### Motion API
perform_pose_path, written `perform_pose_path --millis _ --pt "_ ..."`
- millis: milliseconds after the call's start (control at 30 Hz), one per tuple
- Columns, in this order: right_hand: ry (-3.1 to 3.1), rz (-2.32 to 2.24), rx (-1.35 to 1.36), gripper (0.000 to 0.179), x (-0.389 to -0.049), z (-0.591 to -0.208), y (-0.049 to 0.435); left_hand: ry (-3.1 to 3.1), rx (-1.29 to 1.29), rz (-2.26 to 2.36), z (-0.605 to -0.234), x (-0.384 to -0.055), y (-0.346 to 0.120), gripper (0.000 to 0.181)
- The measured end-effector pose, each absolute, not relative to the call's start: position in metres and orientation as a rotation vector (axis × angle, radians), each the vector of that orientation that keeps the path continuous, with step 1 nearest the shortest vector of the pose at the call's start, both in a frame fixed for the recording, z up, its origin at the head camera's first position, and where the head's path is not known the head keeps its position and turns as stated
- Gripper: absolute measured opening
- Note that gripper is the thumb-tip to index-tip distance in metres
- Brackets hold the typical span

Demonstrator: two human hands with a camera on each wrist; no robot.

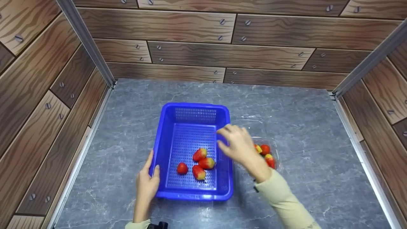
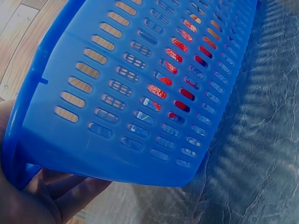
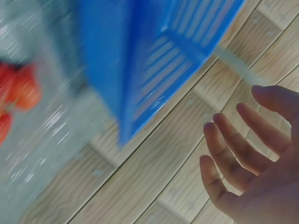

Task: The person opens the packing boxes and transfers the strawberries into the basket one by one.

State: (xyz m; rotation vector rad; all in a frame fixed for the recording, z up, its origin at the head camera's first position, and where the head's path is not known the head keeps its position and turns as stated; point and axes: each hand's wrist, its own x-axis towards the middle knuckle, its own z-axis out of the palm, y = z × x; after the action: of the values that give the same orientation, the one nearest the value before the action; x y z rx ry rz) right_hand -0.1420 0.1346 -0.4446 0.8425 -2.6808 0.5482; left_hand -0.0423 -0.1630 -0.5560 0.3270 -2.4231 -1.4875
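A blue plastic basket (image 1: 194,195) with slotted sides stands on the grey surface. Several strawberries (image 1: 199,172), red with pale yellowish ends, lie on its floor toward the near side. My left hand (image 1: 148,181) grips the basket's left rim, fingers outside and underneath in the left wrist view. Above the right rim hovers my right hand (image 1: 237,143), its fingers loosely bent and nothing in them. In the right wrist view those fingers (image 3: 229,154) are spread apart. Partly behind the right forearm is a clear plastic box (image 1: 277,159) with more strawberries (image 1: 269,161).
Beyond the box lies its clear lid (image 1: 254,122), faintly visible. Wood-patterned panels (image 1: 190,28) wall the surface at the back and both sides, with metal posts (image 1: 86,41) at the corners. The grey marbled surface (image 1: 318,152) extends right of the box.
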Motion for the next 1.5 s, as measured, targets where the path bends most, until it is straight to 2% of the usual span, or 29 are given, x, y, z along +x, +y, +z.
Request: perform_pose_path --millis 267,567,767,933,1300,1500 --pt "-2.703 0.574 0.705 0.026 -0.159 -0.460 0.188 -2.428 0.334 -1.464 -0.554 -0.041 -0.165 0.059" --pt "-2.936 0.551 0.596 0.025 -0.160 -0.496 0.221 -2.443 0.362 -1.465 -0.552 -0.040 -0.166 0.059" --pt "-3.129 0.571 0.501 0.033 -0.155 -0.516 0.229 -2.419 0.354 -1.491 -0.551 -0.040 -0.166 0.059" --pt "-3.108 0.552 0.504 0.029 -0.153 -0.530 0.231 -2.419 0.357 -1.492 -0.552 -0.041 -0.167 0.059" --pt "-3.072 0.486 0.487 0.031 -0.149 -0.546 0.224 -2.416 0.359 -1.521 -0.554 -0.044 -0.163 0.059" --pt "-3.057 0.495 0.498 0.045 -0.147 -0.551 0.223 -2.422 0.370 -1.508 -0.554 -0.043 -0.163 0.059"
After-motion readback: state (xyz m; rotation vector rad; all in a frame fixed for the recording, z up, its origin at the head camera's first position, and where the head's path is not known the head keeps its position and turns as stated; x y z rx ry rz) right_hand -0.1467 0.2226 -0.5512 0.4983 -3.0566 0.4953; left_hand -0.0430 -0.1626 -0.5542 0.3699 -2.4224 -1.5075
